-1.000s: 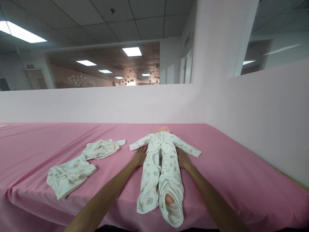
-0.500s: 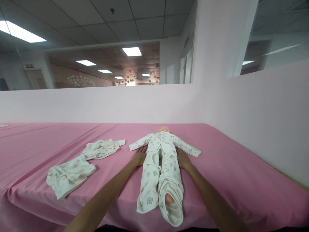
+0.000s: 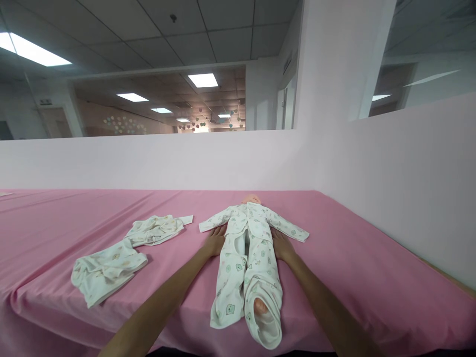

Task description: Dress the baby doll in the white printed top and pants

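Note:
A doll (image 3: 252,199) lies on its back on a pink-covered table, its head toward the wall. It wears a white printed top (image 3: 248,218) with the sleeves spread out, and white printed trousers (image 3: 261,255). A foot shows inside the right-hand trouser leg's opening; the other leg's end looks flat. My left hand (image 3: 215,241) rests beside the doll's left-hand side in the picture, at the waist, fingers stretched forward. On the opposite side my right hand (image 3: 281,244) lies against the waist, its fingertips partly under the sleeve. Both hands appear to hold nothing.
Two crumpled white garments lie to the left, one nearer (image 3: 107,272) and one farther (image 3: 156,229). The pink cloth (image 3: 357,277) covers the table. A white wall (image 3: 148,161) with windows stands behind, and another wall runs along the right.

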{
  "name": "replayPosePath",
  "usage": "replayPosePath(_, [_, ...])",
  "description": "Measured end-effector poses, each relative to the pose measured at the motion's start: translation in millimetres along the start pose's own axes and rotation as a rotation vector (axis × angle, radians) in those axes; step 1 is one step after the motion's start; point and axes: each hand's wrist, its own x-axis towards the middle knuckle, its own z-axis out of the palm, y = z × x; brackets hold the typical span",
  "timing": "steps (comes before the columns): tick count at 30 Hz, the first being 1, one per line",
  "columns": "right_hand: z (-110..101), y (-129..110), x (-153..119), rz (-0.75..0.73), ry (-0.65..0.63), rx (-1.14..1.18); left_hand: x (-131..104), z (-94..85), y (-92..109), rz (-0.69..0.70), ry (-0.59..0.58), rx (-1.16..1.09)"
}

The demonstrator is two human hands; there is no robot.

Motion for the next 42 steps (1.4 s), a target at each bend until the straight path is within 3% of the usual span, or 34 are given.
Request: replayPosePath(42, [-0.5, -0.7, -0.7, -0.003, 0.0, -0.023, -0.9, 2.1, -0.2, 0.006, 0.046, -0.047])
